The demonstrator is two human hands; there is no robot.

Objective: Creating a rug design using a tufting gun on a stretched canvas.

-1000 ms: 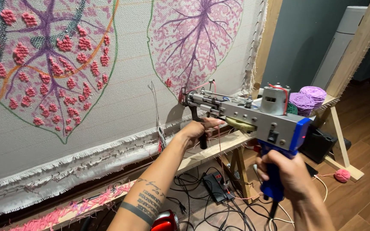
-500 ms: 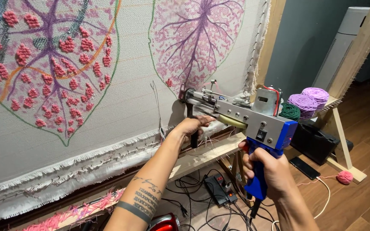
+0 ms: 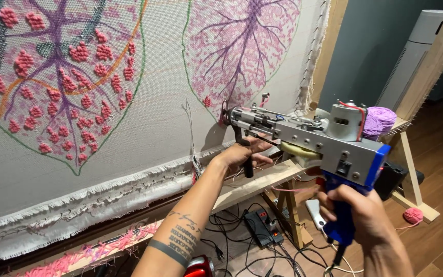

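At centre frame, a tufting gun (image 3: 308,138) is held level against a stretched backing cloth (image 3: 155,118), its needle end at 9 o'clock of the gun body and touching the cloth at the lower edge of the right-hand leaf design (image 3: 242,46).

Left hand (image 3: 242,154): positioned under the front of the gun, at 7 o'clock from the needle end. Its fingers are wrapped around the black front handle (image 3: 247,164), pressed together on the grip. This hold appears to steady the nose and keep it pressed to the cloth.

Right hand (image 3: 360,210): positioned at 5 o'clock of the gun body. Its fingers are closed around the blue rear handle (image 3: 342,225), which probably carries the gun's weight. Whether a finger rests on a trigger cannot be told.

The gun's grey motor (image 3: 345,120) sits on top at the rear. A power cord leaves the base of the blue handle and drops toward the floor.

Surroundings:
- Left-hand leaf design (image 3: 52,77), at 10 o'clock, is part-filled with pink tufts.
- A wooden frame (image 3: 262,179) carries the cloth; its frayed lower edge hangs along the bottom rail.
- A purple yarn cone (image 3: 380,120) stands just behind the motor at 2 o'clock.
- A pink yarn ball (image 3: 413,215) lies on the wooden floor at 4 o'clock, near the frame's foot.
- A black power strip (image 3: 265,228) and loose cables lie on the floor at 6 o'clock.
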